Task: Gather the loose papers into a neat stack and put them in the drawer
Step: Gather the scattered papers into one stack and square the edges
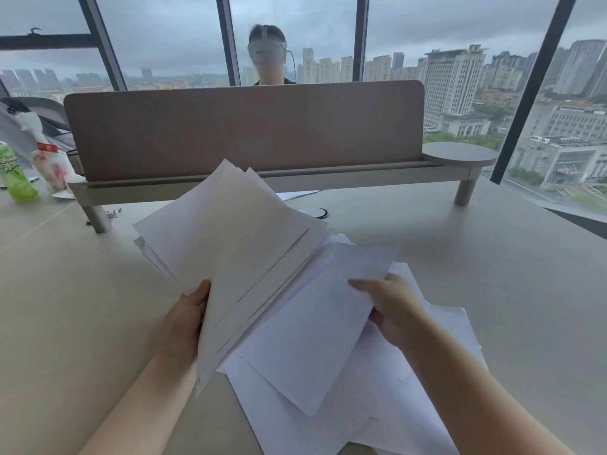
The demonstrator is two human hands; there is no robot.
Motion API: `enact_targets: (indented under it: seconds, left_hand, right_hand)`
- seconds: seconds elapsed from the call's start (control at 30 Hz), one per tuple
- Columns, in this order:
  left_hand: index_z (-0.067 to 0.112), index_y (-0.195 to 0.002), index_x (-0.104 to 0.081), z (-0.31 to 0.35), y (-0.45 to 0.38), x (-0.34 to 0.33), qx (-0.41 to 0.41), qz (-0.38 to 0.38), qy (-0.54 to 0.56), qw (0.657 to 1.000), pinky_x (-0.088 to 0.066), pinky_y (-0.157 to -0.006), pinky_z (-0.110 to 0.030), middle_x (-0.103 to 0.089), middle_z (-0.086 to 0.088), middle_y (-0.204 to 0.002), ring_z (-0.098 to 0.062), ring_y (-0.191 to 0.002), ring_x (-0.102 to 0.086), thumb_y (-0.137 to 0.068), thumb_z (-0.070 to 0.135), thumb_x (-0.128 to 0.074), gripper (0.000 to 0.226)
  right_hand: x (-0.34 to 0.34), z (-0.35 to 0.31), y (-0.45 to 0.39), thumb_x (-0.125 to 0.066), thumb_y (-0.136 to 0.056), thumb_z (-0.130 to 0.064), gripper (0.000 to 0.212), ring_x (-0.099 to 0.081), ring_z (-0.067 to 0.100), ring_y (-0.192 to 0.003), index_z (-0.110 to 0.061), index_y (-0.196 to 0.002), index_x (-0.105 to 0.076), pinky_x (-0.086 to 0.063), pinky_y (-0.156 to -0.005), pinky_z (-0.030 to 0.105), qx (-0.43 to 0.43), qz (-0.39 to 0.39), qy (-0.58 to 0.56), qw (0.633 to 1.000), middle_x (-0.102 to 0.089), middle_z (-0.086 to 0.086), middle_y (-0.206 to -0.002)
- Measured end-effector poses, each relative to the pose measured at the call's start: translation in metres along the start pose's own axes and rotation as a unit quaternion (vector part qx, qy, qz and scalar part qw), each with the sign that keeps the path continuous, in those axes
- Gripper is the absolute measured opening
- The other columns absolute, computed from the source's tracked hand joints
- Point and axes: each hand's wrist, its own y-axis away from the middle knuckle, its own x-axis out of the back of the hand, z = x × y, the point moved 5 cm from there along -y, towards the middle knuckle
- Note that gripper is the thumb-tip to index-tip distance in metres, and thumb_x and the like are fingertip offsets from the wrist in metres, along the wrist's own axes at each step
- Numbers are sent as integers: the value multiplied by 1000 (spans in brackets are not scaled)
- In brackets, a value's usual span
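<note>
head view: one camera looking down over both forearms at a pale surface (492, 257) by tall windows.
left hand: the left hand (184, 323) grips a thick bundle of sheets (236, 244) at its near left edge, thumb on the top sheet and fingers hidden underneath; the bundle is tilted up off the surface, its far corners fanned out unevenly.
right hand: the right hand (394, 310) pinches a single sheet (315, 326) at its right edge, thumb lying along the top, fingers curled below; the sheet is lifted slightly and its left part slides under the bundle.
loose papers: a messy spread of papers (410, 399) lies flat on the surface beneath both hands, sheets overlapping at different angles, reaching toward the near edge of the picture.
drawer: out of sight from this camera.
background: a brown divider panel (243, 129) stands on a raised shelf across the surface; a green bottle (16, 175) and a red-and-white packet (52, 169) sit far left; another person (267, 57) with a headset sits behind the panel.
</note>
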Motion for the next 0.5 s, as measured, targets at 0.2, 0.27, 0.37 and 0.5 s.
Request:
enact_targets:
  seconds: [0.2,0.27,0.37,0.5]
  left_hand:
    - [18,-96,-78,13,1,16,-50,25,5,998,-58,-85,-37,-72,-14,-115,-24,-95,-72,-95,41,-57,31]
    - [19,-85,-82,16,2,20,-60,31,83,994,-53,-99,-45,-67,-16,-125,-27,-108,-69,-94,29,-59,27]
    - [5,-71,-77,27,24,-2,-64,-54,251,964,-57,-90,-33,-76,-9,-77,-18,-65,-74,-89,4,-49,34]
    - [-5,-97,-76,44,35,-20,-101,-101,261,955,-33,-114,-24,-77,-12,-96,-13,-79,-75,-100,18,-17,63]
  right_hand:
    - [-3,-14,2,-69,-82,3,21,-71,29,-79,-15,-91,-73,-58,-72,41,104,-57,253,960,-75,12,-92]
    - [15,-27,-5,-74,-79,4,14,-72,32,-77,-6,-89,-76,-60,-80,52,100,-23,205,973,-76,20,-92]
    - [35,-41,-14,-78,-77,0,14,-72,34,-76,2,-91,-76,-60,-81,54,88,8,238,967,-76,24,-91]
    - [39,-50,-31,-80,-76,-6,17,-72,32,-75,1,-92,-78,-59,-78,47,65,-19,396,916,-77,22,-91]
